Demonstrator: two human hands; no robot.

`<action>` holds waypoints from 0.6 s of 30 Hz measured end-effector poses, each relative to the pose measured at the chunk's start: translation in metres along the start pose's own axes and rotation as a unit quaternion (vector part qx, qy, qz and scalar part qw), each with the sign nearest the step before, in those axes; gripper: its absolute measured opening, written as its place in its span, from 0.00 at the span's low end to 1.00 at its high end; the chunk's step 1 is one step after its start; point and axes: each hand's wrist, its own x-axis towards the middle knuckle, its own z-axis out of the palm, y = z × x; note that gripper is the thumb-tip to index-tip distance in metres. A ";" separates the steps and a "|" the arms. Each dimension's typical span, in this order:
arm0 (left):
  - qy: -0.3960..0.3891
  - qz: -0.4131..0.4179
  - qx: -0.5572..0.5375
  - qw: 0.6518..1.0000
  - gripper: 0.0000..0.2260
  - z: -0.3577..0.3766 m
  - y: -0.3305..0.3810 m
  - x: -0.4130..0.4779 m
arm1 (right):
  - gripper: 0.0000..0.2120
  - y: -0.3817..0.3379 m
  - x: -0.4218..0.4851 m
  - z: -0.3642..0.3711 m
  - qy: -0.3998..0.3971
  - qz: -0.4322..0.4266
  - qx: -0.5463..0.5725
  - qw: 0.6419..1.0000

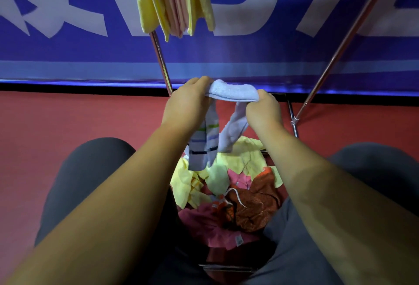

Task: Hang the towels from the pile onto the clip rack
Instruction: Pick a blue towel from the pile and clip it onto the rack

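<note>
A pale lilac towel (pixel 233 92) with striped ends is stretched between both hands at the middle of the view. My left hand (pixel 186 103) grips its left end and my right hand (pixel 264 110) grips its right end; the two ends hang down below the hands. Underneath lies the pile of towels (pixel 229 185), yellow, pink and rust-orange, between my knees. Several yellow and pink towels (pixel 174 1) hang from above at the top of the frame; the clips that hold them are out of view.
Two slanting metal legs of the rack (pixel 161 58) run down to the red floor (pixel 79 121) on either side of the hands. A blue banner with large white letters (pixel 68 12) fills the background. My knees in dark trousers (pixel 90 166) flank the pile.
</note>
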 end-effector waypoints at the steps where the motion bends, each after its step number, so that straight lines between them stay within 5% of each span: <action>1: -0.002 -0.010 0.019 1.000 0.11 0.000 -0.005 0.002 | 0.18 -0.002 0.001 -0.003 0.008 -0.010 0.017 1.000; 5: -0.012 -0.030 0.081 0.996 0.04 -0.001 -0.011 0.004 | 0.21 -0.013 -0.007 -0.011 0.029 -0.056 0.047 0.997; 18: -0.011 -0.065 0.085 0.994 0.03 -0.015 0.028 -0.004 | 0.34 -0.055 -0.031 -0.062 0.028 -0.107 0.034 0.993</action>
